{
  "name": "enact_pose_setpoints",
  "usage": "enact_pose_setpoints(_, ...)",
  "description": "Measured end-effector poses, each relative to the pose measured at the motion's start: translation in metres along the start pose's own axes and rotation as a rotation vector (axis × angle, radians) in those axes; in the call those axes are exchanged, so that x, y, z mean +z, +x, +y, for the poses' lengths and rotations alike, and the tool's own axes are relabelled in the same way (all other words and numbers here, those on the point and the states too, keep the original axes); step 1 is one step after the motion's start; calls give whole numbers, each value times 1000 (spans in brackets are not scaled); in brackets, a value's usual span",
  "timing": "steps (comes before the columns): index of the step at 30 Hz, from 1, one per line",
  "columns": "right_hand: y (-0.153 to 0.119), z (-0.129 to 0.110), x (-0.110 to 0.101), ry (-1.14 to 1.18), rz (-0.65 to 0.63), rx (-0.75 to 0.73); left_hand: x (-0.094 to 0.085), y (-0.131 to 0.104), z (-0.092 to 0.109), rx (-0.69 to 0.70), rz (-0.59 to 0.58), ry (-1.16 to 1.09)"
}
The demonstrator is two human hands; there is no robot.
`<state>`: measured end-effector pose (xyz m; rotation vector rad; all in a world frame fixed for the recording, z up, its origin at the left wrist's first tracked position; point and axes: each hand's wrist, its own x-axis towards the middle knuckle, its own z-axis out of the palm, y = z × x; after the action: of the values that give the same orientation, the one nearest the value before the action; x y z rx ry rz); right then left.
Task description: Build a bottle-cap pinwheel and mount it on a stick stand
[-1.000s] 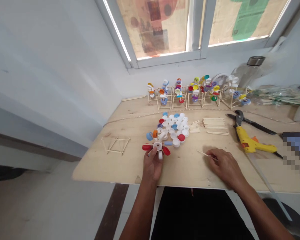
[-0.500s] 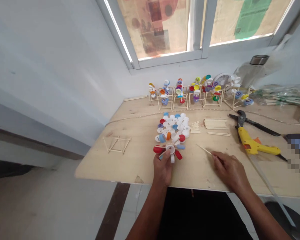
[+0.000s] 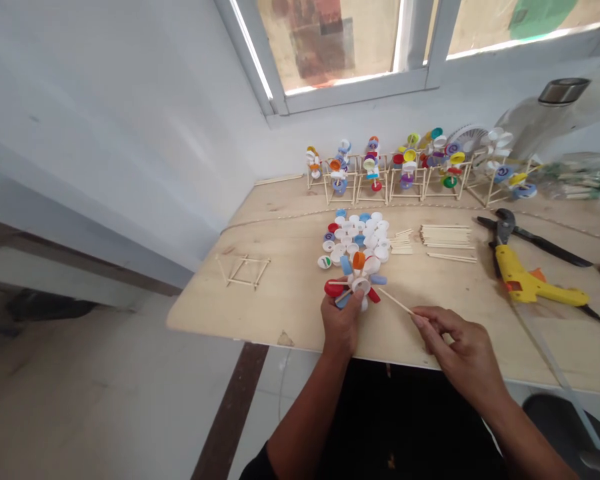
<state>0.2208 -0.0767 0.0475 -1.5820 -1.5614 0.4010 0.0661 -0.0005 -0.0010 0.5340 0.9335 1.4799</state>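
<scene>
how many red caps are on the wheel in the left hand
2: a red cap at the left of the wheel, just above the left hand, and another red cap at its lower right, near the stick in the right hand. More may be hidden.

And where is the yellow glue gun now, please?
In the head view, the yellow glue gun lies toward the right side of the table, beside the black-handled pliers, to the right of and beyond the right hand.
</scene>
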Motion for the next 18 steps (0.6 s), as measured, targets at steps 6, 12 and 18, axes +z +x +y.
enact_pose_setpoints(6,5,-9,20,-168,14,-204,-2,-1,-1,25,-44,48)
enact_pose_setpoints(12,7,-10,27,-263,42,-275,-1,-4,-1,33,-16,107)
enact_pose_setpoints(18,8,-9,32,-323,36,-271,-5,-4,-2,87,-65,201)
